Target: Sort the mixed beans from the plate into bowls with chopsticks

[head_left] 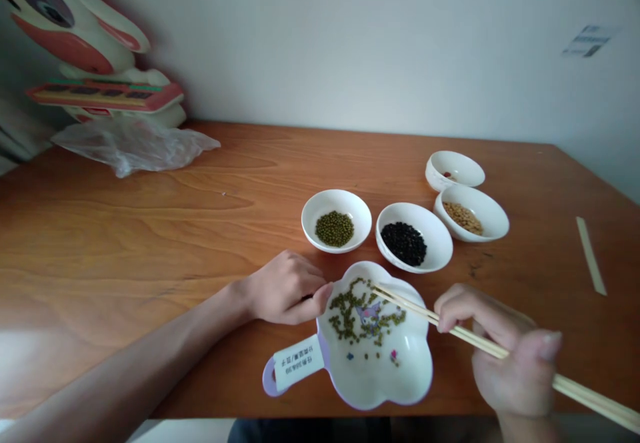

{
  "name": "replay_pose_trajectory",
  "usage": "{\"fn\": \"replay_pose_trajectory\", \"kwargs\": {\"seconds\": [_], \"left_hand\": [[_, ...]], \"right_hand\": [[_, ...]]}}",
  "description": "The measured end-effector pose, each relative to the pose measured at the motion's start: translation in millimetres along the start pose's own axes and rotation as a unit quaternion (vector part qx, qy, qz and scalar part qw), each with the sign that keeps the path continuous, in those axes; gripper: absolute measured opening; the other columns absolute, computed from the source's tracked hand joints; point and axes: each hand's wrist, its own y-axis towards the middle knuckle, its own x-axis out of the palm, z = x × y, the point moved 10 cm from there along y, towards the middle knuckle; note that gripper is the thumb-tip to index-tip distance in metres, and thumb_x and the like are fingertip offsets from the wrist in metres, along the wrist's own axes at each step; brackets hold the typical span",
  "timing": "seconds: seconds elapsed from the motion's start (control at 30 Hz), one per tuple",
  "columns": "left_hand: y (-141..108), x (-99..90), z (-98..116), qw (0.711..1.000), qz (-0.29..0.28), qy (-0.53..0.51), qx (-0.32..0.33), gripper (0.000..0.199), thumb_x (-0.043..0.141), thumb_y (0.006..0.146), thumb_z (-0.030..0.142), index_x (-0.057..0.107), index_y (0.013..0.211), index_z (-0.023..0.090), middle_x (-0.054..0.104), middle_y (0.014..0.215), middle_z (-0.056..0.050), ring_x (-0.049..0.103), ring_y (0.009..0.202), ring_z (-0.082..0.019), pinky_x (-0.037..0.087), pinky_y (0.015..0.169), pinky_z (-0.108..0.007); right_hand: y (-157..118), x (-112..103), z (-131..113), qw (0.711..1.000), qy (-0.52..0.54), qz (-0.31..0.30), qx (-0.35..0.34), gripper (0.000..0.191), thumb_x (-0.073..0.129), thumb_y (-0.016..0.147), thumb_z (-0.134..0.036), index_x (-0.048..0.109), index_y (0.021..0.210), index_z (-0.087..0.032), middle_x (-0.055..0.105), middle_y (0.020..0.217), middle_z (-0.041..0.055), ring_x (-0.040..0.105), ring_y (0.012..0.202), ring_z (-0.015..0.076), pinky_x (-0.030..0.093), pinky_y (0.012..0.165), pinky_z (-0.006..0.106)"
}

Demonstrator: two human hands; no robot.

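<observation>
A white flower-shaped dish [407, 363] with a lilac rim and a labelled handle lies near the table's front edge, with green beans scattered inside. My left hand [293, 290] has its fingers curled at the dish's left rim, thumb and forefinger pressed against it. In my right hand [500, 343] is a pair of wooden chopsticks [480, 342]; their tips are close together among the beans. No bean can be made out between the tips. Behind the dish stand a bowl of green beans [335, 196] and a bowl of black beans [440, 243].
Further right are a bowl of tan beans [493, 223] and a bowl with a few reddish pieces [465, 170]. A pale strip [591, 255] lies at the right. A plastic bag [135, 146] and a toy keyboard figure [115, 93] are at the back left.
</observation>
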Motion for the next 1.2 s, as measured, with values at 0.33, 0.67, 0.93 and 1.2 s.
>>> {"fn": "replay_pose_trajectory", "kwargs": {"seconds": [0.33, 0.67, 0.93, 1.2], "left_hand": [[-1, -6.1, 2, 0.999, 0.031, -0.039, 0.000, 0.045, 0.042, 0.110, 0.028, 0.057, 0.068, 0.022, 0.065, 0.065, -0.005, 0.058, 0.059, -0.016, 0.039, 0.058, -0.033], [-1, -5.3, 3, 1.000, 0.025, -0.002, 0.012, 0.046, 0.040, 0.110, 0.028, 0.056, 0.068, 0.022, 0.066, 0.066, -0.005, 0.058, 0.060, -0.017, 0.040, 0.061, -0.034], [-2, -6.0, 1, 0.999, 0.040, -0.005, 0.012, 0.048, 0.039, 0.111, 0.031, 0.057, 0.068, 0.021, 0.065, 0.065, -0.006, 0.059, 0.061, -0.017, 0.042, 0.061, -0.032], [-2, -9.3, 3, 0.998, 0.055, 0.009, 0.001, 0.046, 0.040, 0.111, 0.027, 0.049, 0.066, 0.021, 0.064, 0.065, -0.004, 0.056, 0.059, -0.015, 0.038, 0.062, -0.030]], "right_hand": [[-4, 14, 3, 1.000, 0.004, -0.017, 0.001, 0.080, 0.023, 0.101, -0.082, 0.071, 0.072, -0.025, 0.068, 0.069, 0.0059, 0.063, 0.063, 0.0229, 0.045, 0.058, 0.036], [-5, 14, 17, 1.000, 0.008, -0.018, 0.010, 0.081, 0.019, 0.104, -0.077, 0.070, 0.071, -0.025, 0.067, 0.069, 0.0068, 0.063, 0.065, 0.0239, 0.046, 0.065, 0.039], [-2, 10, 16, 0.999, 0.029, 0.033, 0.005, 0.083, 0.022, 0.103, -0.079, 0.071, 0.063, -0.025, 0.068, 0.064, 0.0068, 0.063, 0.062, 0.0238, 0.045, 0.060, 0.038], [27, 2, -6, 0.980, 0.117, 0.158, -0.032, 0.086, 0.022, 0.103, -0.080, 0.070, 0.056, -0.026, 0.063, 0.055, 0.0066, 0.064, 0.062, 0.0251, 0.048, 0.063, 0.040]]}}
